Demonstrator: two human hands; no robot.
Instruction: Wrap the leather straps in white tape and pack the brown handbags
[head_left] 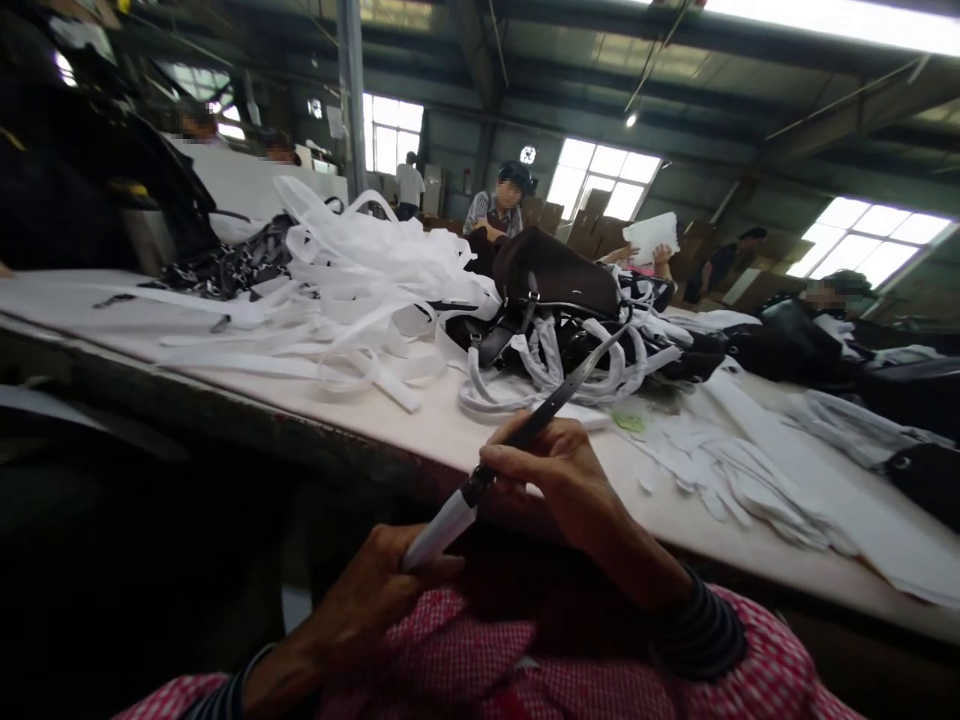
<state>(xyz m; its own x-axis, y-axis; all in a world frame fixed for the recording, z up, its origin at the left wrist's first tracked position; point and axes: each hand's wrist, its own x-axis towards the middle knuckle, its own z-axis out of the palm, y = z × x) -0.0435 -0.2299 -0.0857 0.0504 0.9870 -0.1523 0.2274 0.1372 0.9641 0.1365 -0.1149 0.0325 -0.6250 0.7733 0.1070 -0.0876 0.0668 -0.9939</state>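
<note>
Between my hands a black bag strap [551, 405] runs up to the right, with holes along it and a dark metal fitting in the middle. White wrapping [444, 527] covers its lower part. My left hand [382, 575] is closed around this wrapped part, low in front of my body. Near the fitting, my right hand [559, 460] pinches the black part between thumb and fingers. The strap's far end rises in front of a pile of black bags [555, 270] with white-wrapped handles [544, 360]. Both hands are at the table's near edge.
On the table [435, 430], a heap of white strips [382, 260] lies left of the bags, beside black straps with metal hardware [232, 260]. Flat white pieces [720, 460] lie to the right. Across the table, a person [499, 205] and others are at work.
</note>
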